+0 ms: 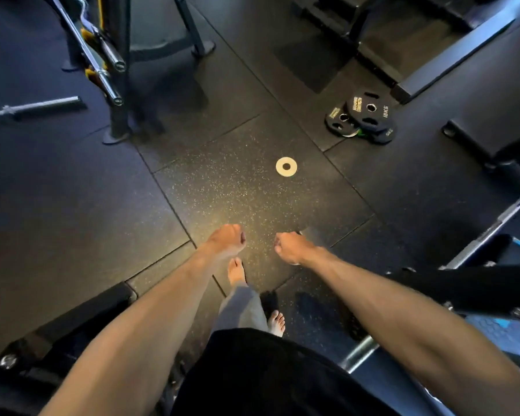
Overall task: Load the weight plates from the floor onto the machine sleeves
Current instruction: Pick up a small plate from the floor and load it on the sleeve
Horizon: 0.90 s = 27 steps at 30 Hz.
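Note:
A small pale ring plate (286, 161) lies flat on the speckled rubber floor ahead of me. Farther right, a stack of black plates (361, 119) rests on the floor, a 10 kg one (382, 111) on top. My left hand (227, 240) hangs over the floor with curled fingers and nothing in it. My right hand (291, 246) is closed in a fist. Thin pale edges show above and below it, like a small pale plate held edge-on. Chrome bar sleeves (111, 57) slant on a rack at the upper left.
A barbell (33, 108) lies on the floor at the left. The rack's upright and foot (117, 127) stand at upper left. A bench (463, 49) is at upper right, and a machine frame (493, 229) is along the right. My bare feet (236, 271) are below my hands.

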Tool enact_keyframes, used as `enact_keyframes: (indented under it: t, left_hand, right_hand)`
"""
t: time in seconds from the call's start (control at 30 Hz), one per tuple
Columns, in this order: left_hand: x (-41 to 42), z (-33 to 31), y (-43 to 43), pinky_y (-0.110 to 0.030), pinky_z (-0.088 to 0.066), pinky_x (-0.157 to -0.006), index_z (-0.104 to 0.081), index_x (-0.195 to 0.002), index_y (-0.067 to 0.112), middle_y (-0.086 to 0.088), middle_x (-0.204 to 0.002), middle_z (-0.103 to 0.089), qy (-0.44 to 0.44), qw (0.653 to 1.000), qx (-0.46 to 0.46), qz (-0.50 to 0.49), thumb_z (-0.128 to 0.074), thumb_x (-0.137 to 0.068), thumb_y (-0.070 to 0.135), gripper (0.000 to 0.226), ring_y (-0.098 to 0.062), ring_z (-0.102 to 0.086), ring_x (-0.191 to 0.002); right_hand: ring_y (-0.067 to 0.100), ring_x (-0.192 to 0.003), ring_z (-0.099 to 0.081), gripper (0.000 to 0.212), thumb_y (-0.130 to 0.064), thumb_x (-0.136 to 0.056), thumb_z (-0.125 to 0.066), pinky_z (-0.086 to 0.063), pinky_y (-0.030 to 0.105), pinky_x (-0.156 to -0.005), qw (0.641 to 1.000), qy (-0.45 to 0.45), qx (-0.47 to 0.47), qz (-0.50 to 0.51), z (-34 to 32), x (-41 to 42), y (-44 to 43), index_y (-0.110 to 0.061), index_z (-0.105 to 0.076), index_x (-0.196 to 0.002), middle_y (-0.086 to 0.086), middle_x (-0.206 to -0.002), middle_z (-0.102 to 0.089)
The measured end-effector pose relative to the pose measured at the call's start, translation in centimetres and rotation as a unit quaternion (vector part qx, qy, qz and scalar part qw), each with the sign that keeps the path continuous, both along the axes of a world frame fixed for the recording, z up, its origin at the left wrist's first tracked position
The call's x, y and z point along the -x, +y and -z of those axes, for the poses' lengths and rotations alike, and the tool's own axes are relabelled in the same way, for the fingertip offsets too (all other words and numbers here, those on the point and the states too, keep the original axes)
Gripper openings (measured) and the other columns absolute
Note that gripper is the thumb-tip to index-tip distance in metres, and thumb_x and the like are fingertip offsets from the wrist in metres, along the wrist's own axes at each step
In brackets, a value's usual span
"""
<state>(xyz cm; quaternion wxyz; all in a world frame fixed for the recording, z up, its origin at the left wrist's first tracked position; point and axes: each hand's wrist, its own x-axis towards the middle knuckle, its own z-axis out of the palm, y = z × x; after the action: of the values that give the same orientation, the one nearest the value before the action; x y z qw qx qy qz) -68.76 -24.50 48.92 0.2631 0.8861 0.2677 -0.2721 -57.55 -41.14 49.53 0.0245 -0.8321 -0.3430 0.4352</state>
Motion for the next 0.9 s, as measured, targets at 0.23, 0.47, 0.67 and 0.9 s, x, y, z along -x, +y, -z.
enact_keyframes:
  t: [0.23,0.47,0.67,0.9]
  left_hand:
    - [-14.8,3.5,9.7,-0.032,-0.052,-0.067,-0.068,-0.100,0.015,-0.005,-0.101,-0.072,0.017,0.998,0.007,0.059,-0.051,-0.090,0.016,0.020,-0.023,-0.067,-0.087]
    - [-28.0,6.7,16.4,-0.039,-0.054,-0.082,-0.067,-0.113,0.006,-0.017,-0.111,-0.071,0.030,0.989,0.012,0.147,-0.051,-0.095,0.024,0.030,-0.034,-0.067,-0.102]
    - [-38.7,14.7,19.7,-0.038,-0.051,-0.086,-0.070,-0.111,0.008,-0.018,-0.116,-0.069,0.047,0.986,0.019,0.161,-0.053,-0.093,0.019,0.027,-0.035,-0.064,-0.110]
    - [-49.3,30.9,21.1,-0.031,-0.045,-0.074,-0.068,-0.110,0.008,-0.016,-0.113,-0.070,0.108,0.984,0.033,0.135,-0.054,-0.095,0.019,0.023,-0.032,-0.066,-0.103]
  right_hand:
    - [0.036,-0.116,-0.060,0.030,-0.024,-0.100,-0.045,-0.048,0.040,-0.093,0.995,-0.003,0.011,0.096,1.8,-12.0,9.3,-0.011,-0.060,-0.123,0.016,-0.127,-0.063]
    - [0.037,-0.115,-0.060,0.030,-0.021,-0.100,-0.043,-0.048,0.040,-0.093,0.981,0.031,0.021,0.188,4.9,-21.8,16.0,-0.008,-0.060,-0.121,0.020,-0.126,-0.063]
    - [0.037,-0.102,-0.063,0.028,-0.025,-0.099,-0.043,-0.049,0.039,-0.077,0.966,0.019,0.034,0.256,14.1,-29.9,20.0,-0.011,-0.061,-0.116,0.016,-0.111,-0.064]
    - [0.039,-0.112,-0.062,0.033,-0.013,-0.096,-0.044,-0.051,0.042,-0.090,0.930,0.071,0.034,0.359,31.1,-39.8,22.4,-0.005,-0.058,-0.124,0.021,-0.122,-0.064]
